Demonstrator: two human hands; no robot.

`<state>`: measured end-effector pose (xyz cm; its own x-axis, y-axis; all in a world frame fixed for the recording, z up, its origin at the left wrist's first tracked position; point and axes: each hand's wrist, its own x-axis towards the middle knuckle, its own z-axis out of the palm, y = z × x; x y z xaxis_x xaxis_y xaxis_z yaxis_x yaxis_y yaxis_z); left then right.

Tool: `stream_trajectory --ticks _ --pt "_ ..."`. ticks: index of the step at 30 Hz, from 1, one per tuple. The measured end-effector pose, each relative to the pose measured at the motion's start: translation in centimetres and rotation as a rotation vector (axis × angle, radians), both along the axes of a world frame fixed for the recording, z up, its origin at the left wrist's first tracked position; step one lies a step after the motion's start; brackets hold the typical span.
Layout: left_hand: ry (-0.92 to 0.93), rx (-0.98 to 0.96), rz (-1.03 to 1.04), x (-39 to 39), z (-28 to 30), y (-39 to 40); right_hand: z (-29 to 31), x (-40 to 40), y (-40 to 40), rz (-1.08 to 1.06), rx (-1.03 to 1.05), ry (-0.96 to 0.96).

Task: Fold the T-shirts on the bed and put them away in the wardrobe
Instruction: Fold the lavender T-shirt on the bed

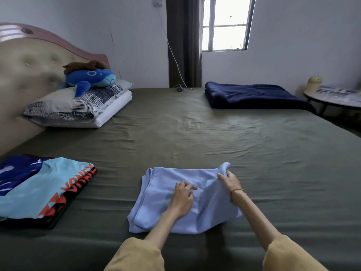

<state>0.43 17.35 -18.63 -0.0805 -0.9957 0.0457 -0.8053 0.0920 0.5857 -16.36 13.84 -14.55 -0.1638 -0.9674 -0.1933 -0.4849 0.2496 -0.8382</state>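
A pale lilac T-shirt point(162, 194) lies partly folded on the olive bed sheet point(195, 137) near the front edge. My left hand point(182, 198) rests on the middle of the shirt with its fingers curled, pressing the cloth down. My right hand point(229, 181) grips the shirt's far right corner and lifts it off the bed. At the left lies a stack of folded T-shirts point(39, 192), a light blue one with orange lettering on top and dark blue and black ones under it. The wardrobe is out of view.
Two stacked pillows point(82, 106) with a blue plush whale point(91, 77) sit by the padded headboard point(25, 71). A folded navy blanket point(254, 96) lies at the bed's far right. A round side table point(336, 94) stands beyond it. A white cable point(175, 61) hangs down the wall.
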Motion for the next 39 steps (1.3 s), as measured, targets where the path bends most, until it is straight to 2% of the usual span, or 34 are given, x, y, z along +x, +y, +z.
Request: stream_trajectory --ticks 4,7,10,13,20,23,26,30,32,34,35,39 --pt "0.482 0.142 0.136 3.7 1.6 -0.1 1.9 4.9 -0.7 0.122 0.004 0.035" --pt "0.675 0.311 0.199 6.1 2.5 0.3 2.6 8.7 -0.5 0.173 0.032 0.117" --pt "0.791 0.396 0.224 8.2 2.9 0.6 2.3 12.5 -0.1 0.223 0.067 0.142" --pt "0.876 0.382 0.296 9.4 2.4 0.8 1.9 15.6 1.0 0.268 0.11 0.17" --pt "1.065 0.419 0.408 13.0 0.7 0.5 -0.5 20.0 1.7 0.382 0.157 0.083" --pt "1.012 0.367 0.449 13.9 0.4 0.1 -2.1 20.9 1.2 0.415 0.185 -0.002" --pt "0.846 0.295 0.465 14.3 0.1 -0.1 -2.8 20.5 0.4 0.401 0.155 -0.044" --pt "0.441 0.251 0.493 14.9 -0.8 -0.5 -1.2 17.3 -0.1 0.14 -0.019 0.088" --pt "0.339 0.246 0.54 14.6 -0.6 -0.5 -0.8 15.5 -0.5 0.011 -0.062 0.198" --pt "0.314 0.243 0.566 14.3 -0.4 -1.0 -1.2 14.0 -1.0 -0.093 -0.012 0.254" --pt "0.318 0.253 0.575 14.2 -0.3 -1.4 -1.4 13.4 -1.4 -0.12 0.062 0.219" --pt "0.43 0.341 0.569 14.0 -0.4 -3.1 -2.4 12.4 -2.6 -0.091 0.293 -0.123"
